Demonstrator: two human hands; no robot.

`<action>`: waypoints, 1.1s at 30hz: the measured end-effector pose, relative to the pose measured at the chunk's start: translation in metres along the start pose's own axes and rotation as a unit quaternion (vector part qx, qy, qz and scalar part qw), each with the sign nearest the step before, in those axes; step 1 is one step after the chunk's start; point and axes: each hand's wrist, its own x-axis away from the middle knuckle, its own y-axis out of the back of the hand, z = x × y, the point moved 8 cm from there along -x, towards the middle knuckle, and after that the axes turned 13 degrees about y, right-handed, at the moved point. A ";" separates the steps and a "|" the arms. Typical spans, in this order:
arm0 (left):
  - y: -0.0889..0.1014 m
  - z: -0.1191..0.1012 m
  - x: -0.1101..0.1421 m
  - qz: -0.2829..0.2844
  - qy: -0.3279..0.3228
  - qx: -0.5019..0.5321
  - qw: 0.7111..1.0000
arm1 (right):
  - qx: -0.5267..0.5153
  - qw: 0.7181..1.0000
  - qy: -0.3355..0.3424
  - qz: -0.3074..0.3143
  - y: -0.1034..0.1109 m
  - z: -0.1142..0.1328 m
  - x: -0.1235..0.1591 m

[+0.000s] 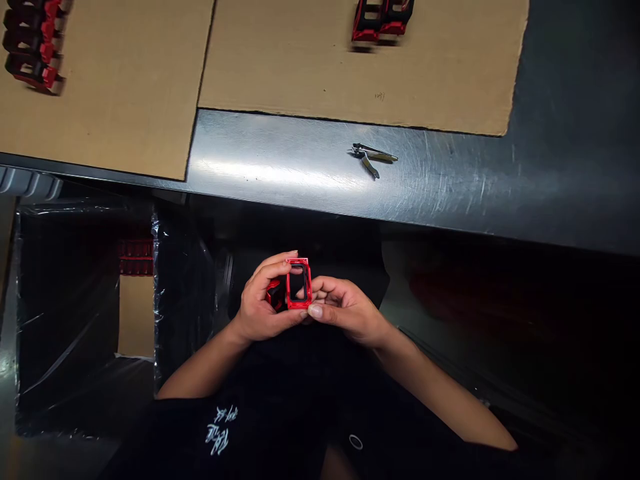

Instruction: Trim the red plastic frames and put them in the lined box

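My left hand [261, 301] is closed round a small red and black rectangular plastic frame [298, 305], held upright in front of my body with its opening facing me. My right hand [347, 308] pinches the frame's lower right corner between thumb and fingers. More red and black plastic [273, 293] shows inside my left palm; whether it belongs to the same frame or is a second piece, I cannot tell. Beyond my hands a nail clipper [373, 155] lies on the metal table with its lever swung out.
Cardboard sheets [280, 73] cover part of the metal table [300, 157]. Similar red and black frames [383, 20] stand at the top, with a row of several more frames [33, 50] at top left. Below left, a plastic-lined box [65, 300] holds more red parts [136, 257] and cardboard.
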 end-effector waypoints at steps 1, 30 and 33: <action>0.000 0.000 0.000 -0.003 -0.005 -0.003 1.000 | -0.007 1.000 0.005 -0.007 0.001 0.000 0.000; 0.038 0.023 0.006 0.248 0.291 -0.021 0.924 | 0.262 0.963 0.065 -0.019 -0.005 0.023 -0.029; 0.058 0.020 0.019 0.256 0.277 -0.066 0.924 | 0.279 0.958 0.067 0.024 -0.020 0.017 -0.040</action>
